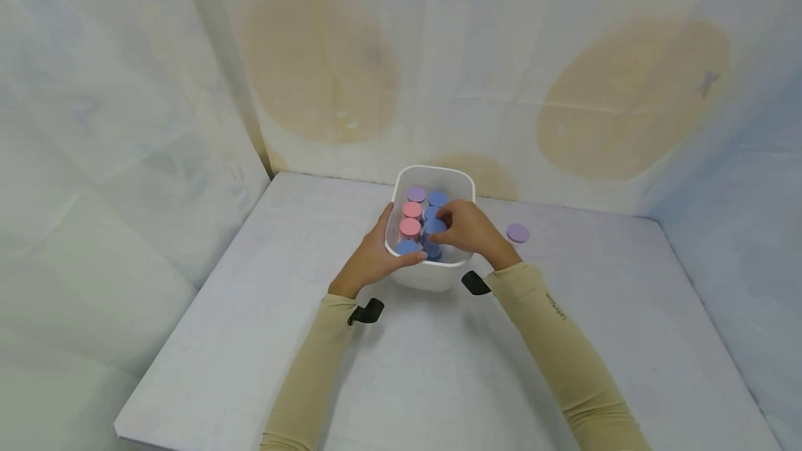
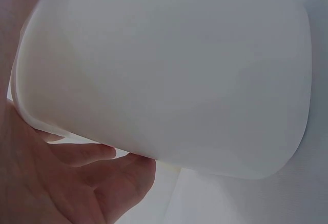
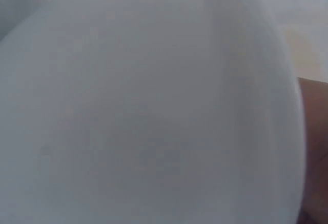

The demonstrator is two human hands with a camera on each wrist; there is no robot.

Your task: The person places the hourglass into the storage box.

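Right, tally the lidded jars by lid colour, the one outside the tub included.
Purple lids: 2, one in the white tub at, one on the table at
Pink lids: 2
Blue lids: at least 5 visible; the right hand may hide more
Total: at least 9

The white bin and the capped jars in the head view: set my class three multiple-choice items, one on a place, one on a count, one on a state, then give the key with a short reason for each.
1. Where is the lone purple-capped jar?
A. on the table to the right of the white bin
B. inside the bin
C. in the left hand

2. How many pink caps show in the bin?
A. none
B. two
C. five

3. What is the left hand doing?
A. lying flat on the table
B. holding the bin's left wall
C. lifting a lid

Key: 1 A, it stands apart on the table. 2 B, two pink caps sit side by side. 3 B, its fingers wrap the wall, while the right hand reaches among the jars.
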